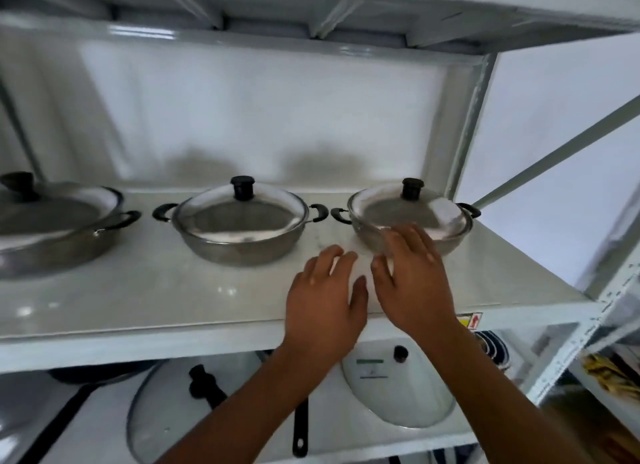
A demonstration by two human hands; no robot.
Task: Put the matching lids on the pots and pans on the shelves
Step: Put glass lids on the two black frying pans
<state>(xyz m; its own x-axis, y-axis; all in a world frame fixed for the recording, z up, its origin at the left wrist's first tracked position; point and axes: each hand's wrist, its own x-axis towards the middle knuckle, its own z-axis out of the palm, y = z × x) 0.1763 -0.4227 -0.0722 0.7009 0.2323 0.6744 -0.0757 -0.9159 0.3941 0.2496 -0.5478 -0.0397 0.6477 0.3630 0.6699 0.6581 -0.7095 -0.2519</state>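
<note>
**Both hands open over shelf front, three lidded pots behind**

Landmark: upper shelf (173,297). Left hand (325,297) palm down over the shelf's front edge, fingers spread and loose, holding nothing. Right hand (414,276) just beside it, also palm down and spread, empty; its fingertips (398,237) overlap the near wall of the right pot (453,242), contact hard to tell through motion blur. Both forearms rise from the bottom edge, cut off by the frame.

Under the shelf, nearer: a glass lid (166,415) with black knob, a white-looking lid (398,394) partly behind the arms, a black pan handle (300,429), a dark pan (97,372) mostly hidden by the shelf edge.

On the shelf, further back: right pot wearing its lid (408,211); middle pot (239,249) with a lid (239,214); left pan (48,252) with a lid (52,207), cut off at the frame's left. Lower right items blurred, unreadable.
</note>
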